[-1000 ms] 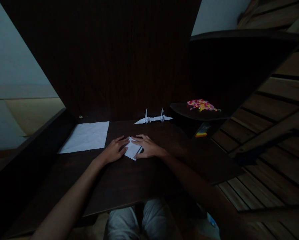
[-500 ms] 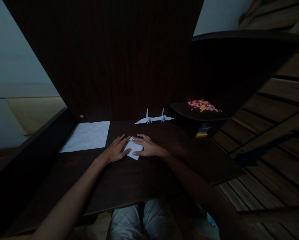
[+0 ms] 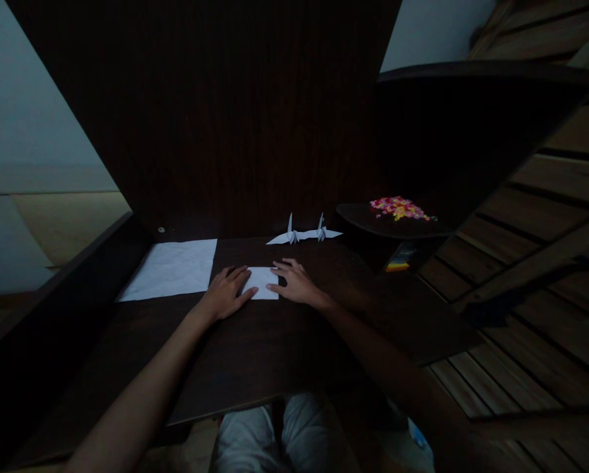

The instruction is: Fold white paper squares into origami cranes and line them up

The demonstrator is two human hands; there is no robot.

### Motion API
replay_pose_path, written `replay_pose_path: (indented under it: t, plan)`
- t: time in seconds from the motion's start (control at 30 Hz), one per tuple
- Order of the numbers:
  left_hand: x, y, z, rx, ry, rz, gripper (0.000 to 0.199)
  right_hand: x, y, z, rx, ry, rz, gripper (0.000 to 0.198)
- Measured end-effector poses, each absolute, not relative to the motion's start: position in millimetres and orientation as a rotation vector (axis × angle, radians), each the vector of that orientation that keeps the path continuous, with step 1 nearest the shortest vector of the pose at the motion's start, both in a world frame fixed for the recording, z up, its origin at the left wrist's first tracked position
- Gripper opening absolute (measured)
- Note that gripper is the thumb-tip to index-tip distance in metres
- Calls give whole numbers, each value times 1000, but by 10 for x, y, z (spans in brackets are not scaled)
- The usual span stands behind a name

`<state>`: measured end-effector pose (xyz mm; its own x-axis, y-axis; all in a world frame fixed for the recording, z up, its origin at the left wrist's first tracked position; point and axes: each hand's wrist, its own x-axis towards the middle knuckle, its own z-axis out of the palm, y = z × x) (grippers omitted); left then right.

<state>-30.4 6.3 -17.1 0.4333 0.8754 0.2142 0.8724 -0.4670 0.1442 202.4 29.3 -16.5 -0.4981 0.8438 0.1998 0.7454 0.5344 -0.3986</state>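
Note:
A small white paper square [image 3: 263,282] lies flat on the dark desk [image 3: 255,355], its edges now roughly in line with the desk. On its left edge rests my left hand [image 3: 224,293], fingers stretched and thumb on the paper. My right hand [image 3: 295,284] lies along the right edge, fingers apart, thumb and fingertips touching the sheet. Neither hand grips it. Behind them, two white origami cranes [image 3: 293,235] stand wing to wing near the back panel. Fingers cover parts of the square's sides.
A larger creased white sheet [image 3: 176,266] lies at the left, by the desk's raised side. On the right, a rounded shelf [image 3: 368,222] bears a heap of small pink, red and yellow pieces [image 3: 401,207]. Wooden slats [image 3: 545,315] stand further right.
The paper square has turned from a diamond-like tilt to lying straight. My right hand has shifted slightly right, covering less of it; my left hand has barely moved.

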Motion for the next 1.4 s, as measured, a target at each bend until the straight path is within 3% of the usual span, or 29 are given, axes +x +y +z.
replay_pose_path:
  t: [0.27, 1.07, 1.2, 1.4]
  plan:
    - [-318, 71, -141, 2602, 1641, 329, 55, 2017, 271, -130, -1429, -2391, 371, 58]
    - [-321, 48, -145, 2595, 1540, 61, 80, 2026, 216, -110, -1261, -2556, 333, 79]
    - [-337, 65, -170, 2619, 1525, 108, 76, 2031, 211, -99, -1200, -2558, 290, 72]
    - [-346, 86, -161, 2691, 1399, 240, 54, 2020, 178, -47, -1106, -2504, 247, 42]
